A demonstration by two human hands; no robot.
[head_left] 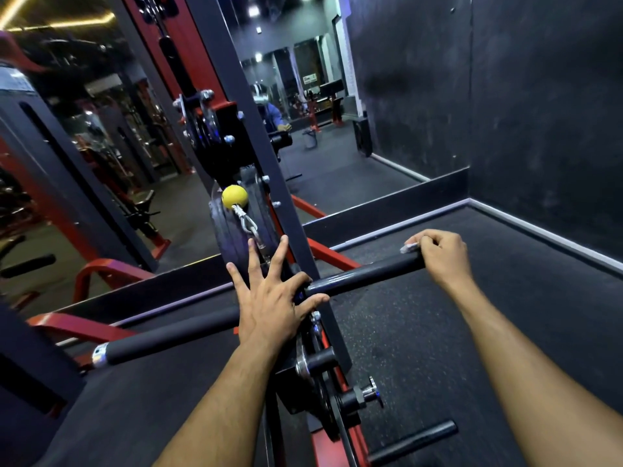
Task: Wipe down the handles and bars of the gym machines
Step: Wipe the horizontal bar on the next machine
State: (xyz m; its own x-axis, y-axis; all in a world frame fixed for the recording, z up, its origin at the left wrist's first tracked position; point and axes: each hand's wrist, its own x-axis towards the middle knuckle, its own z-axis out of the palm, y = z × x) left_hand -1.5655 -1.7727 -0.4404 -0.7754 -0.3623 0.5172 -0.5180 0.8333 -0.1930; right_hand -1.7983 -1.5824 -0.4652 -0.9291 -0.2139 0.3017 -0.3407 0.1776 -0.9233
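A black padded bar (364, 273) runs across the machine from lower left to upper right, with a chrome cap at its left end (100, 354). My left hand (269, 298) lies over the middle of the bar with fingers spread and straight, thumb hooked under the bar. My right hand (438, 252) is curled over the bar's right end, where it pinches a small white wipe (409, 247) against the tip.
The machine's dark upright post (269, 146) and red frame (323, 254) stand just behind the bar. A yellow ball stop (234, 196) with a cable clip hangs by the post. A short black peg (414, 441) sticks out low right. Mirror wall ahead, dark wall at right.
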